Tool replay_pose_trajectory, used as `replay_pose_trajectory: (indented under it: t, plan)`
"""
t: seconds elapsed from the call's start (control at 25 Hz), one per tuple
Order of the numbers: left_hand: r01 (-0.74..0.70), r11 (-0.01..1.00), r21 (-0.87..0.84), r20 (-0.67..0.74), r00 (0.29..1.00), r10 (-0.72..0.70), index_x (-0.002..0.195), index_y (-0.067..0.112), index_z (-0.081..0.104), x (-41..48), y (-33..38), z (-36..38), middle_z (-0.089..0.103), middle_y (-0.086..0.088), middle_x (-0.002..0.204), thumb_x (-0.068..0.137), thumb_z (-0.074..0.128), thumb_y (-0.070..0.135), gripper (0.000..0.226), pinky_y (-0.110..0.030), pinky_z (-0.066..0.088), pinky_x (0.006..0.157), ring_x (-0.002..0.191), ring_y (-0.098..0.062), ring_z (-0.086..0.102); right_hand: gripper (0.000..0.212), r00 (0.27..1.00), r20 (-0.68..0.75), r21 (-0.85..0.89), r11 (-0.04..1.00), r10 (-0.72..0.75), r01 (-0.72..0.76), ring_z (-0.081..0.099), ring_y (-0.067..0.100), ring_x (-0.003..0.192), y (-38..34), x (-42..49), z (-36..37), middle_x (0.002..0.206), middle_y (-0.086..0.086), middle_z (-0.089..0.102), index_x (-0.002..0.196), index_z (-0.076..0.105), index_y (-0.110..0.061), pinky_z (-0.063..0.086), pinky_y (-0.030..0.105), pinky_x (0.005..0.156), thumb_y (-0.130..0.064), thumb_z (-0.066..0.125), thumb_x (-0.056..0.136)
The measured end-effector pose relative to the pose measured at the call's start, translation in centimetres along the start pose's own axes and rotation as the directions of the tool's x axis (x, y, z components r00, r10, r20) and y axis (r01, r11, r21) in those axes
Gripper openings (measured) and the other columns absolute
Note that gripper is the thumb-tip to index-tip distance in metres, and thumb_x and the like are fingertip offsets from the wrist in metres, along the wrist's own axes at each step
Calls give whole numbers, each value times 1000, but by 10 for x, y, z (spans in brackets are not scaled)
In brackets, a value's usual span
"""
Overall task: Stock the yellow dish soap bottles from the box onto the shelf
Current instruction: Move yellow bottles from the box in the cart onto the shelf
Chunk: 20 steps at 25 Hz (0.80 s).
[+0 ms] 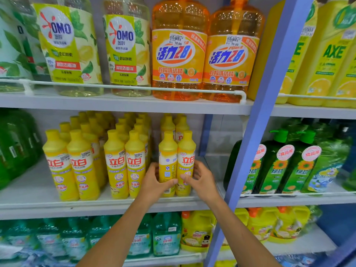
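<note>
Two yellow dish soap bottles stand side by side at the front right of the middle shelf (115,206). My left hand (154,182) wraps the left bottle (167,151), whose back label faces me. My right hand (200,180) grips the right bottle (186,151), its red-lettered front label facing out. Both bottles stand upright on the shelf board. Several rows of the same yellow bottles (115,155) fill the shelf to the left. The box is out of view.
A bare gap of shelf lies right of the two bottles, up to the blue upright post (256,132). Large orange and clear jugs (179,49) stand on the shelf above behind a white rail. Green pump bottles (275,166) fill the neighbouring bay. Teal and yellow jugs sit below.
</note>
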<state>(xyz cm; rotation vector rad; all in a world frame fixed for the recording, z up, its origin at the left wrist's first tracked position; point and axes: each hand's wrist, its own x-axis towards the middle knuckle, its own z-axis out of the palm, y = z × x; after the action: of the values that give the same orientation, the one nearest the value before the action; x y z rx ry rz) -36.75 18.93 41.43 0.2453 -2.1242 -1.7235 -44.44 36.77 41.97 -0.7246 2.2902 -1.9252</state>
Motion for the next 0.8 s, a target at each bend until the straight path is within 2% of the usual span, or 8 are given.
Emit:
replay_pose_trajectory:
  t: [0.08,0.2,0.32,0.44,0.6,0.68,0.8]
  plan:
    - [22,1000,-14,112,994,-20,127,30,53,0,4,-6,72,12,116,72,90,25,66,-27,60,83,105,-3,69,64,1000,23,2,1000,6,-6,67,5,114,-2,0,-2,126,-9,69,138,54,-18,56,26,95,-20,83,81]
    - [21,1000,-2,242,970,-20,133,29,54,-3,3,-15,69,14,124,84,80,15,57,-29,55,96,115,-4,65,60,998,53,6,1000,19,-19,67,1,112,-3,1,-8,123,-11,68,135,54,-19,55,17,87,-13,81,82]
    - [12,999,35,207,978,-20,131,20,57,-1,0,-17,71,8,122,78,86,17,60,-32,56,97,113,-9,68,60,998,52,18,999,33,-34,67,2,112,-2,4,-8,124,-9,68,134,54,-19,56,19,89,-13,81,82]
    - [-13,991,132,116,993,-2,127,26,56,3,2,-10,70,13,117,62,95,33,76,-30,58,90,104,-2,68,62,999,13,26,999,29,-29,68,6,113,2,3,-5,125,-6,70,137,54,-15,57,23,91,-15,83,81]
    - [-53,987,154,48,998,47,128,28,57,5,4,2,70,15,117,63,94,34,75,-26,57,90,104,2,66,66,1000,14,27,999,21,-22,68,7,113,2,3,-4,126,-5,69,139,53,-14,57,24,90,-16,83,80]
    - [-51,993,109,70,997,43,131,30,55,2,5,4,69,16,120,67,93,30,74,-25,56,91,106,3,66,66,1000,12,23,1000,19,-19,67,8,114,2,3,-3,127,-4,69,138,53,-14,57,26,93,-19,84,80]
    - [-37,997,61,193,981,25,141,26,47,-1,-6,-3,64,14,131,80,83,20,71,-34,53,102,118,0,62,65,1000,1,7,1000,11,-11,67,5,114,3,1,-3,127,-7,69,136,55,-18,56,29,97,-24,84,79]
